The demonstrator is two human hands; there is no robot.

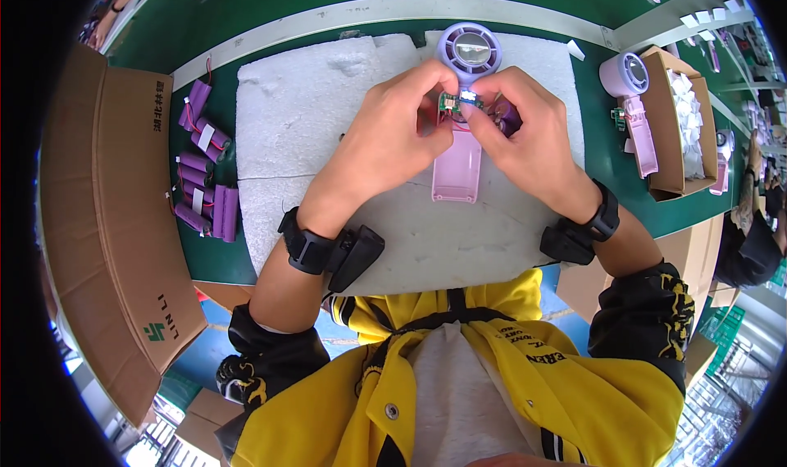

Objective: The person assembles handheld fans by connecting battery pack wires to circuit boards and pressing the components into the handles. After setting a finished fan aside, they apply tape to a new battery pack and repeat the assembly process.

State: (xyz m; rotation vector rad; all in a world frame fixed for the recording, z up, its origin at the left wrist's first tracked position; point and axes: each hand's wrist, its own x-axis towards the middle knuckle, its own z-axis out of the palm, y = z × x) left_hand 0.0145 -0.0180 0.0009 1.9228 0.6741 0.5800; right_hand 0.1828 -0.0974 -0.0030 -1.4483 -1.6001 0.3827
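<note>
A handheld fan lies on the white foam pad, its round lilac head (471, 50) at the far end and its pink handle shell (457, 170) towards me. Between the two, a small green circuit board (448, 103) with a bright lit spot is held up at the fan's neck. My left hand (397, 131) is closed, pinching the board's left side. My right hand (529, 131) is closed too, with thumb and forefinger at the board's right side. Beside its curled fingers shows a purple battery (509, 118) with red wires; my fingers partly hide it.
The foam pad (283, 123) covers the middle of the green table. Several wired purple batteries (197, 168) lie left, beside a large cardboard box (123, 213). At right are another fan (625, 75) with an open pink handle and a carton (652, 61) of white pieces.
</note>
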